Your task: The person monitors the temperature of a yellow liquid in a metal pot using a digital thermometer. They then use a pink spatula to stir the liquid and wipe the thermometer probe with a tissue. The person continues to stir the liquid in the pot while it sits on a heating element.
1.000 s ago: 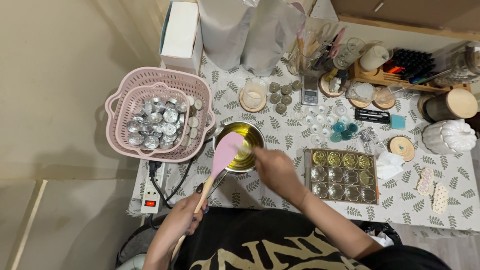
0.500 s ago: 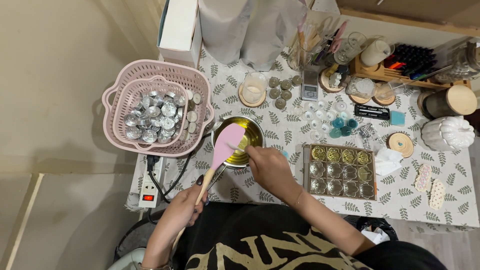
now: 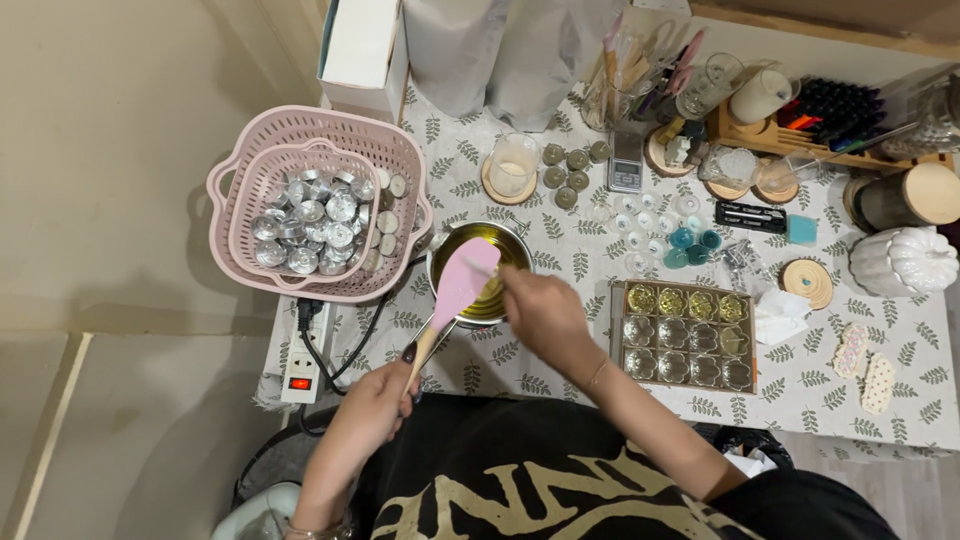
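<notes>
Head view, the only one I have, looks straight down on both hands over the surface (image 3: pixel 560 250) with its leaf-print cloth. My left hand (image 3: pixel 375 405) is closed round the wooden handle of a pink spatula (image 3: pixel 465 280), whose blade lies tilted over the near-left rim of the small metal pot (image 3: pixel 480 270); held that way, I judge, it keeps the blade above the yellow liquid so any drips fall back in. My right hand (image 3: pixel 540 310) sits just right of the pot, fingers pinched on something thin that reaches in towards the liquid; I cannot tell what it is. The pot sits between the two hands, just beyond them.

Left of the left hand, a pink basket (image 3: pixel 400 160) holds a heap of silver tealight cups (image 3: pixel 310 225), close enough to reach. Near that hand, at the edge of the surface, is a white power strip (image 3: pixel 303 365) with a red switch. Right of the right hand lies a tray of flower-shaped moulds (image 3: pixel 685 335), the far row filled with yellow, the nearer ones looking clear. Beyond the right hand are a small digital scale (image 3: pixel 627 165) and a white pumpkin-shaped jar (image 3: pixel 905 260) far to the right.

Against the frame a second back, the spatula has lifted slightly toward the pot's left rim, and my right hand has stayed at the right rim.
</notes>
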